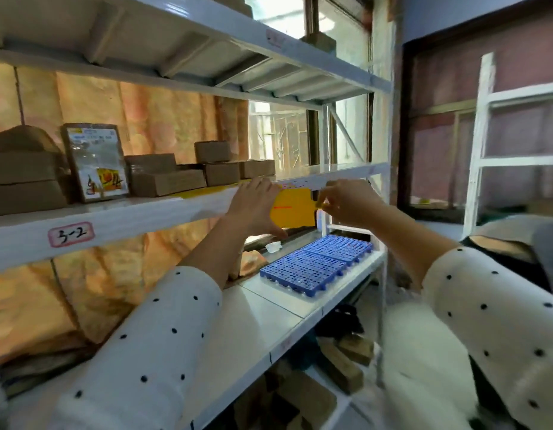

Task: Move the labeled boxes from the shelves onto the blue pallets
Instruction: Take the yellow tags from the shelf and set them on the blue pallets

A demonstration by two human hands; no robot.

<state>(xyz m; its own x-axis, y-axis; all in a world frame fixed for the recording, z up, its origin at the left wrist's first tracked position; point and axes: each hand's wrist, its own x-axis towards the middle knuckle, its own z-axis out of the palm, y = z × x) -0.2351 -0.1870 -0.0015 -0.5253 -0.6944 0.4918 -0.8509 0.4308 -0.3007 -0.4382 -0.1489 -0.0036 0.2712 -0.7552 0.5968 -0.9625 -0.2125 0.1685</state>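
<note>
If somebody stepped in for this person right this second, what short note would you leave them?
Left hand: holds the left edge of a yellow card at the shelf's front beam.
Right hand: pinches the card's right edge.
Cardboard boxes sit on the shelf marked 3-2, left of the hands.
Blue pallets lie one level lower, with nothing on them.
Done: no box moved yet.
Left: finish with the card, then carry the boxes down onto the pallets.

Handwritten "3-2" on pink-edged label point(71, 234), shelf beam point(129, 218) front
</note>
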